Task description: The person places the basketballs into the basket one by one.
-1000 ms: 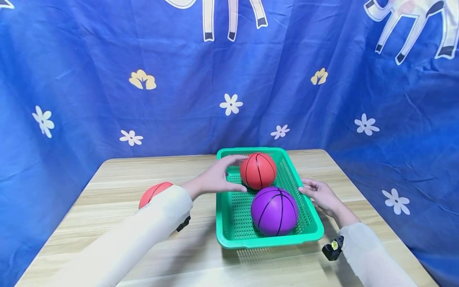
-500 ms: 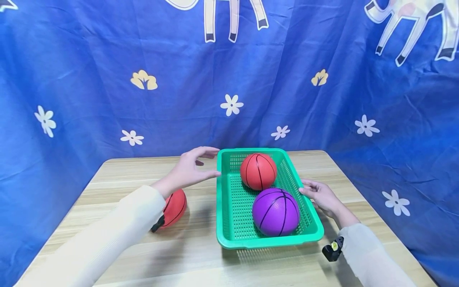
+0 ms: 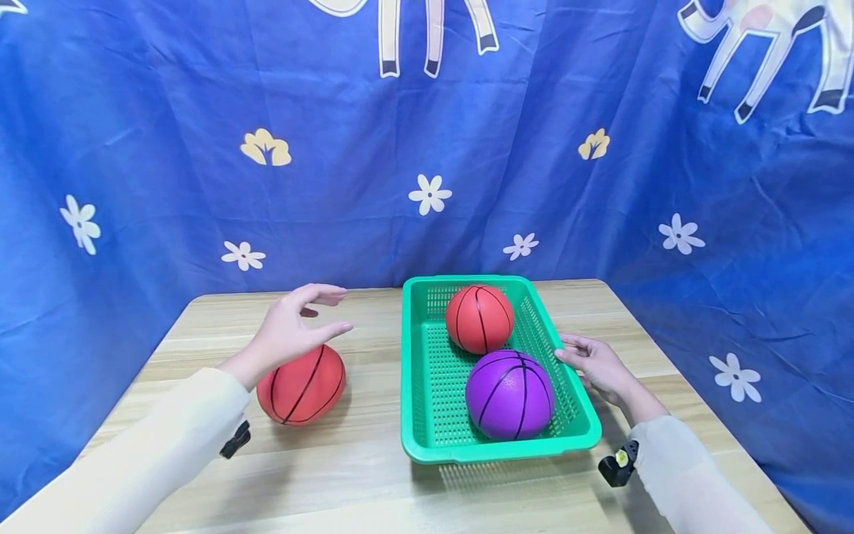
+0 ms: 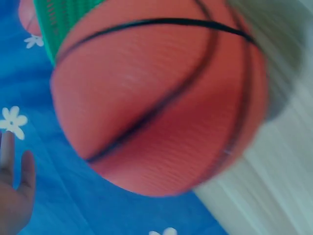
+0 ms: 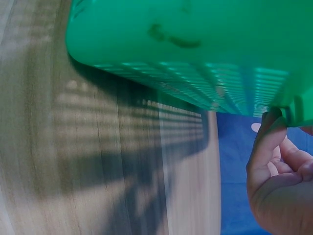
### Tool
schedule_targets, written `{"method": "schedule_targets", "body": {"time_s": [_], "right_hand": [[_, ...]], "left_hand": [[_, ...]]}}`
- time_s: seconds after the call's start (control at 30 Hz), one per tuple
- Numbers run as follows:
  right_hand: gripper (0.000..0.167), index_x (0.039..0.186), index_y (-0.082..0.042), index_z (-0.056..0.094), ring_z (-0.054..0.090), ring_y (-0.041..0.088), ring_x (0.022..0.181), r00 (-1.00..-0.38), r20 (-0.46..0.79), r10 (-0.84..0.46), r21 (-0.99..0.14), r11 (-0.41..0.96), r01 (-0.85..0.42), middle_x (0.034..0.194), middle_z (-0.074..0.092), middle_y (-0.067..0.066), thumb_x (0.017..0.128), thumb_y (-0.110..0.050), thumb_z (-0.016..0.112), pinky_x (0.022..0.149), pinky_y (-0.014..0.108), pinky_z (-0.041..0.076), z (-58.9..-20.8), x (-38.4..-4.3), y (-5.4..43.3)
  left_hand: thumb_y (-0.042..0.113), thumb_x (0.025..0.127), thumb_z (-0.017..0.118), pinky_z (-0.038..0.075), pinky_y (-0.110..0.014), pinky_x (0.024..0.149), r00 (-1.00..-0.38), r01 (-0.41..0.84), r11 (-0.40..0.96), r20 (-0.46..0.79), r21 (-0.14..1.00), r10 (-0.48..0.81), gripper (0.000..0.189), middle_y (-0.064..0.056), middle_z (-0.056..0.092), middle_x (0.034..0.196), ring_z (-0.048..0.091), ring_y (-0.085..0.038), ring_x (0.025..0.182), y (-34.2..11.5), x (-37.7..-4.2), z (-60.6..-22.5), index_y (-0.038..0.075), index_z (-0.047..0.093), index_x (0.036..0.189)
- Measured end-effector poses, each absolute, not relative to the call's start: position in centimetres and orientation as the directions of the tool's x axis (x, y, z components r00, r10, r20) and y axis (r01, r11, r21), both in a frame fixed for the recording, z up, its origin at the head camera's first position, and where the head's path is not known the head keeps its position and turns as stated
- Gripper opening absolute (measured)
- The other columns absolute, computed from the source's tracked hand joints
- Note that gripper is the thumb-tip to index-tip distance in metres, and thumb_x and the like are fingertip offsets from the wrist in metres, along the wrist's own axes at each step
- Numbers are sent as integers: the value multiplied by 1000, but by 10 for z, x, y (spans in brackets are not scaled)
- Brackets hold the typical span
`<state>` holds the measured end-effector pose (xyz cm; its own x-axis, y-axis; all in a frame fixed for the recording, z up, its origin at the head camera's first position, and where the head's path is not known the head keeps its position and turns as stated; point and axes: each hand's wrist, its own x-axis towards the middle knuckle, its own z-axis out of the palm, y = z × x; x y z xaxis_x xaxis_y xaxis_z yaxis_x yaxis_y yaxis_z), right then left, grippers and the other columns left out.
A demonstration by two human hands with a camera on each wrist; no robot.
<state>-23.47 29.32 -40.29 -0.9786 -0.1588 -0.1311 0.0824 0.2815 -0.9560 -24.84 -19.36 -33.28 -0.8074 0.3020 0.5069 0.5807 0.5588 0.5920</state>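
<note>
My left hand (image 3: 293,326) hovers over the far side of a red mini basketball (image 3: 302,386) on the left of the table, fingers and thumb spread with nothing between them. In the left wrist view that same red ball (image 4: 161,103) fills most of the picture, the hand's fingers at the lower left edge. My right hand (image 3: 598,367) grips the right rim of a green plastic basket (image 3: 507,451), thumb on top. Inside the basket lie another red mini basketball (image 3: 480,319) towards the back and a purple mini basketball (image 3: 510,395) in front of it.
The basket stands on a wood-grain table (image 3: 347,475), right of its middle. A blue curtain (image 3: 333,208) printed with flowers and animals hangs behind and beside the table. A small black device (image 3: 618,463) sits at the right wrist.
My left hand has drawn back leftward from beside the red ball in the basket, past the rim, to above the red ball on the table. The right hand stays at the rim.
</note>
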Motion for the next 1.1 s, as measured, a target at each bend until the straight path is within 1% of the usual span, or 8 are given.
{"method": "schedule_targets", "body": {"time_s": [0.17,0.3,0.47,0.57,0.67,0.87,0.97,1.1], "right_hand": [[63,145,2,32,59,23,103,-978,-131,-162,-959,273,83,132,45,29,96,-24,59,82,39,53,-404,-234,293],[63,146,2,31,58,24,105,-978,-136,-161,-958,274,88,133,44,29,96,-24,60,83,39,52,-403,-233,292],[63,146,1,32,57,25,106,-979,-133,-153,-953,290,85,132,46,28,96,-25,59,84,38,52,-402,-233,292],[63,146,2,31,57,24,106,-979,-132,-155,-951,297,81,131,46,27,96,-25,59,84,37,52,-402,-233,292],[63,146,1,32,58,22,103,-979,-136,-151,-953,291,87,130,48,26,96,-25,60,83,37,52,-403,-234,292],[64,146,1,32,60,19,99,-979,-139,-150,-954,285,91,129,49,25,95,-25,60,80,37,53,-403,-234,293],[64,146,1,32,59,20,99,-979,-141,-149,-956,277,96,128,49,25,95,-26,60,80,37,54,-403,-234,292],[64,147,2,30,59,21,100,-977,-138,-162,-959,267,91,128,47,27,96,-25,59,79,38,54,-401,-234,292]], "left_hand": [[20,78,80,47,-23,79,-822,547,598,509,586,254,46,-4,65,113,58,-18,103,-214,-242,-344,10,63,120],[18,78,80,45,-17,78,-823,533,621,523,575,223,48,-6,65,111,57,-14,101,-228,-235,-352,10,62,121],[14,76,81,44,-17,78,-811,539,638,542,549,219,51,-10,63,112,54,-6,101,-242,-228,-366,7,61,123],[15,75,82,44,-18,80,-821,524,649,531,552,212,56,-9,61,115,51,-3,104,-250,-224,-376,6,59,125],[16,73,84,44,-19,81,-836,503,658,510,560,204,62,-9,58,118,50,-9,107,-255,-220,-387,5,57,127],[19,68,87,44,-16,80,-862,475,657,459,585,215,77,-13,49,127,44,-28,113,-263,-215,-403,6,50,135],[19,67,88,49,-25,78,-876,464,639,426,613,227,84,-16,45,129,45,-33,112,-266,-212,-411,7,46,139],[20,66,89,51,-50,77,-883,457,629,404,628,238,89,-18,42,130,48,-37,109,-267,-210,-420,6,42,140]]}}
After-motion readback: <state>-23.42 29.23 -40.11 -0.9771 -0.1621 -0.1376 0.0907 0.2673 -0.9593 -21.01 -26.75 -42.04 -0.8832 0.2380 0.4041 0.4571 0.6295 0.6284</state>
